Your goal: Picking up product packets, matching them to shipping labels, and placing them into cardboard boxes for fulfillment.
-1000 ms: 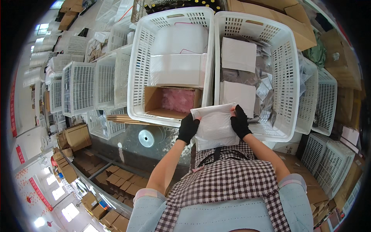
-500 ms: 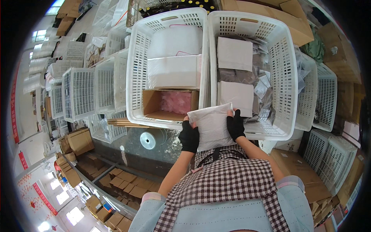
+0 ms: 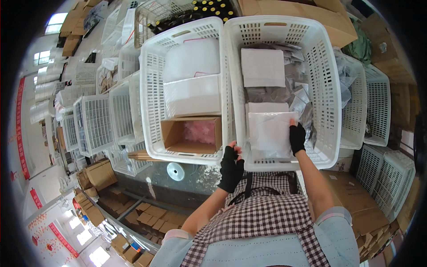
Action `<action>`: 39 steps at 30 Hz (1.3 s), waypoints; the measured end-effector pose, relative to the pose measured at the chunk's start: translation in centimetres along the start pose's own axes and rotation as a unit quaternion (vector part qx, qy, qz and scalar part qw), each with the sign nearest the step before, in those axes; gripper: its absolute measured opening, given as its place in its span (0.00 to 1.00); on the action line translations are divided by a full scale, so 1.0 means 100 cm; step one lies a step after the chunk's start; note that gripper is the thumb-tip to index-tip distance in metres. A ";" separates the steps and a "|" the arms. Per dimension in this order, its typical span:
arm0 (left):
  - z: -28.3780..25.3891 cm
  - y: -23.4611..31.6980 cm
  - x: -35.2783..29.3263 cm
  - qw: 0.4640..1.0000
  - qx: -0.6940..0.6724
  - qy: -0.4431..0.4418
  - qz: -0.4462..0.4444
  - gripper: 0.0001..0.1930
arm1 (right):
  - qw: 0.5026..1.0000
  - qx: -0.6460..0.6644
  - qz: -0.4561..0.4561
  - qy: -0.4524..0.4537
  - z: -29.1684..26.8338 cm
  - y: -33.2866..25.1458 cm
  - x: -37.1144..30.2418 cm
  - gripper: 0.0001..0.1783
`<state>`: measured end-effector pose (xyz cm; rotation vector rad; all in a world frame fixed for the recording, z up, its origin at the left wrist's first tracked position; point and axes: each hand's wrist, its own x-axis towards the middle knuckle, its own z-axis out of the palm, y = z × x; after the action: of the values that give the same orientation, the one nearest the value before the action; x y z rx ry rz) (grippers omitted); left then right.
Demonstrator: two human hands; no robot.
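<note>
My right hand [image 3: 297,137], in a black fingerless glove, grips the right edge of a flat white bubble-lined packet [image 3: 270,135]. It is inside the near end of the right white crate [image 3: 332,107], over a similar packet [image 3: 267,107] that shows only along its far edge. Another white packet [image 3: 263,67] lies farther back, on small clear plastic bags [image 3: 299,101]. My left hand [image 3: 231,169], gloved alike, holds nothing by the near rims of both crates, its fingers apart. In the left white crate [image 3: 151,102] an open cardboard box [image 3: 173,132] contains pink plastic film [image 3: 199,132].
White wrapped bundles [image 3: 192,95] fill the left crate behind the box. Dark bottles with yellow caps [image 3: 209,11] stand in a far crate. A roll of clear film [image 3: 175,171] lies left of me. More crates [image 3: 94,120] and cardboard boxes [image 3: 356,200] flank both sides.
The packet has gone from between both hands in front of me to the near end of the right crate, with my right hand. My left hand has let go of it.
</note>
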<state>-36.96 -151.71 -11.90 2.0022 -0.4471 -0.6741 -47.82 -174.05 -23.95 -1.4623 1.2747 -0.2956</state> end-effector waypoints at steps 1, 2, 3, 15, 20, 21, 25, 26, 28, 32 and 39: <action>0.003 0.002 0.015 0.997 0.030 0.028 0.067 0.23 | 0.998 -0.068 0.011 -0.003 0.002 0.005 0.015 0.29; 0.009 0.005 0.030 0.997 0.035 0.018 0.064 0.22 | 0.990 -0.138 0.024 -0.001 0.000 0.017 0.028 0.31; 0.018 0.005 0.049 0.997 0.032 0.008 0.066 0.22 | 0.977 -0.213 0.001 0.022 0.003 0.036 0.038 0.36; 0.131 -0.038 0.180 0.791 0.506 -0.320 0.126 0.42 | 0.964 -0.244 0.081 -0.067 0.000 0.060 0.054 0.32; 0.125 -0.043 0.146 0.818 0.480 -0.279 0.149 0.36 | 0.924 -0.296 -0.220 0.101 -0.030 0.084 0.112 0.26; 0.124 -0.050 0.141 0.818 0.483 -0.277 0.146 0.36 | 0.921 -0.326 -0.209 0.038 -0.031 0.079 0.125 0.30; 0.101 -0.040 0.123 0.809 0.509 -0.241 0.166 0.30 | 0.871 -0.468 -0.066 -0.132 -0.032 0.036 0.157 0.44; 0.093 -0.005 0.125 0.852 0.404 -0.250 0.222 0.26 | 0.852 -0.501 -0.014 -0.152 -0.037 0.041 0.166 0.49; 0.059 0.020 0.132 0.910 0.292 -0.183 0.231 0.18 | 0.852 -0.499 0.012 -0.157 -0.045 0.037 0.168 0.44; -0.031 0.016 0.206 0.940 0.288 0.069 0.170 0.11 | 0.935 -0.316 0.015 -0.158 -0.069 0.066 0.159 0.31; -0.079 -0.103 0.312 0.743 0.486 -0.228 0.399 0.26 | 0.924 -0.376 0.014 -0.065 -0.070 0.058 0.116 0.36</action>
<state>-7.25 -158.78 -26.34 2.1735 -2.1805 -0.3544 -51.67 -186.09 -31.42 -2.0569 1.3646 0.3569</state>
